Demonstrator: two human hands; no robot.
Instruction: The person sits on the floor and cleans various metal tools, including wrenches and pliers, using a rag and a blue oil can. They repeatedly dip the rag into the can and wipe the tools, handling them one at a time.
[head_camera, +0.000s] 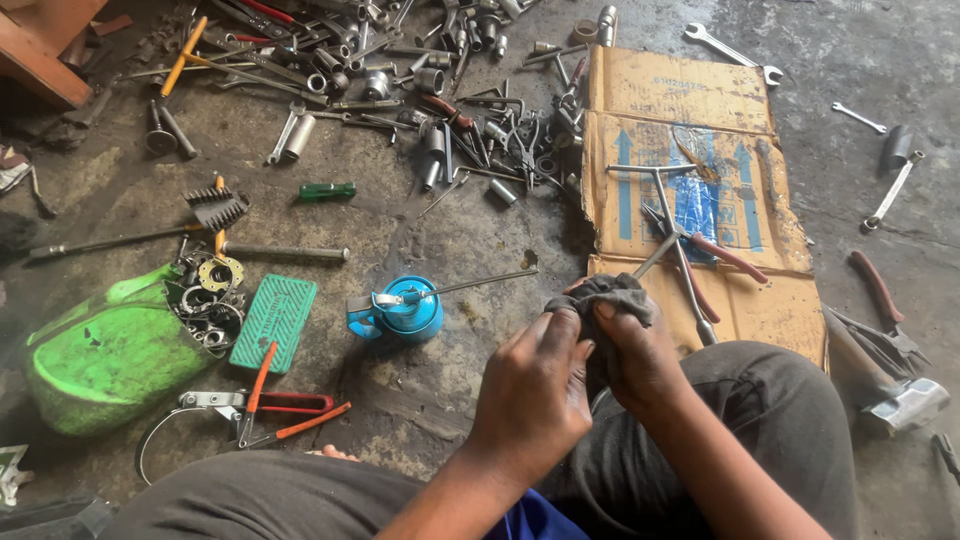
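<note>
Rough, oil-stained concrete floor (470, 230). Right of the blue metal oil can (405, 312), the left hand (535, 390) and right hand (640, 355) both clamp a crumpled dark cloth (605, 293), beside torn cardboard (690, 130).

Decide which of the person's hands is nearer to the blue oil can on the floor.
Left. The left hand grips the dark rag just right of the blue oil can; the right hand holds the rag's far side, farther away.
</note>
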